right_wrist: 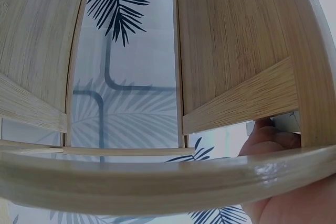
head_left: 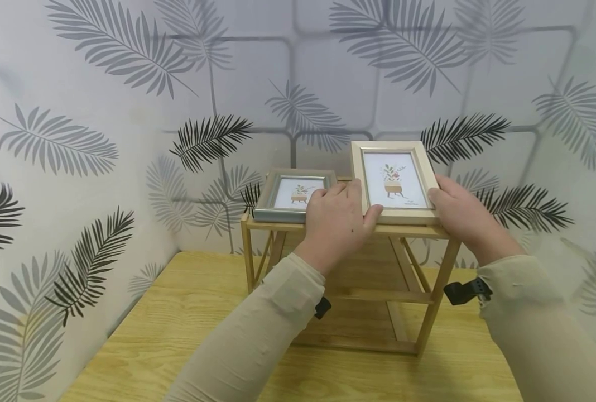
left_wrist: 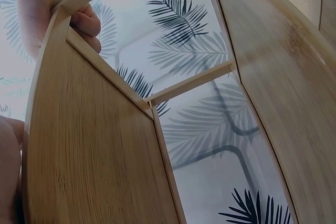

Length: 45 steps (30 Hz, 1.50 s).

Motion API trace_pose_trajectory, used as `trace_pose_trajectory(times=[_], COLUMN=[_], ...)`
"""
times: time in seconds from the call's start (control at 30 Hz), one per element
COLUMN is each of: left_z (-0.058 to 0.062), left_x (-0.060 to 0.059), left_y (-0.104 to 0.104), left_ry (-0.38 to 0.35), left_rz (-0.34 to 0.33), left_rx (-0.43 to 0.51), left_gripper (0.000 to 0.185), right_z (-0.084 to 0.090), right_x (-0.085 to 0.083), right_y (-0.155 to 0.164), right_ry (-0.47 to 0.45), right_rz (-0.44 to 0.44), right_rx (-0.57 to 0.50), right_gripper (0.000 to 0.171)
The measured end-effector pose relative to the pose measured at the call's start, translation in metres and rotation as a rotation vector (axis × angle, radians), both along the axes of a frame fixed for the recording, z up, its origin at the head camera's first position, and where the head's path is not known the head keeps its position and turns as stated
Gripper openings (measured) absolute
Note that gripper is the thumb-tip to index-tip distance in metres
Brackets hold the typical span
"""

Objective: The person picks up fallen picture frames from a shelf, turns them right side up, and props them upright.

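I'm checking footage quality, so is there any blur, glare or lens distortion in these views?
Head view: evenly lit, sharp, the gold picture frame shows no glare. Left wrist view: straight slats of the bamboo shelf bow strongly, and the left hand is soft. Right wrist view: the same curving, with a small glint on the near rail.

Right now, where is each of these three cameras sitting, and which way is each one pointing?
Head: worn on the head, looks forward and down at the wooden rack, the gold frame and the silver frame; both hands, left hand and right hand, and sleeves show.
Left wrist: under the rack, looking up at its slats; fingers show.
Right wrist: also below, looking up; hand edge shows.
Both wrist views share the rack's underside and the leaf wallpaper.
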<state>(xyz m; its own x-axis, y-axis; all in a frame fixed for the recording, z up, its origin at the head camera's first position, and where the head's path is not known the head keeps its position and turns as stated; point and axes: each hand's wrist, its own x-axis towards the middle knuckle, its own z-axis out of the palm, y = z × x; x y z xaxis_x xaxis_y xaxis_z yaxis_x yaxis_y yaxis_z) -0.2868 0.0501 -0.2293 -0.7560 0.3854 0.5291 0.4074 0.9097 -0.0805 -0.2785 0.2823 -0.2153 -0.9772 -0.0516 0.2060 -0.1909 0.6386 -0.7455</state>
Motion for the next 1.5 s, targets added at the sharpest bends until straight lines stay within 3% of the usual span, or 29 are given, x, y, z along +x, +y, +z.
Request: trace_pose_trajectory(times=[0.63,1.2,1.5], left_z=[-0.0007,0.0007,0.0046], left_x=[-0.0014,-0.0022,-0.0017], left_y=[-0.0005,-0.0004,0.0005], left_ry=[0.028,-0.018,-0.063], left_rz=[-0.015,-0.004,0.015], left_rx=[0.034,0.036,0.039], left_gripper=[0.071,0.081,0.085], right_z=[-0.0002,-0.0025,-0.0003], right_x=[-0.0006,0.0003,0.0001], right_y=[0.0012,-0.0004,0.0003], right_ry=[0.042,0.084,0.112], right_rz=[0.026,0.022,-0.002], right_rx=[-0.037,-0.042,0.026], right_gripper=[0.064,0.062,0.064])
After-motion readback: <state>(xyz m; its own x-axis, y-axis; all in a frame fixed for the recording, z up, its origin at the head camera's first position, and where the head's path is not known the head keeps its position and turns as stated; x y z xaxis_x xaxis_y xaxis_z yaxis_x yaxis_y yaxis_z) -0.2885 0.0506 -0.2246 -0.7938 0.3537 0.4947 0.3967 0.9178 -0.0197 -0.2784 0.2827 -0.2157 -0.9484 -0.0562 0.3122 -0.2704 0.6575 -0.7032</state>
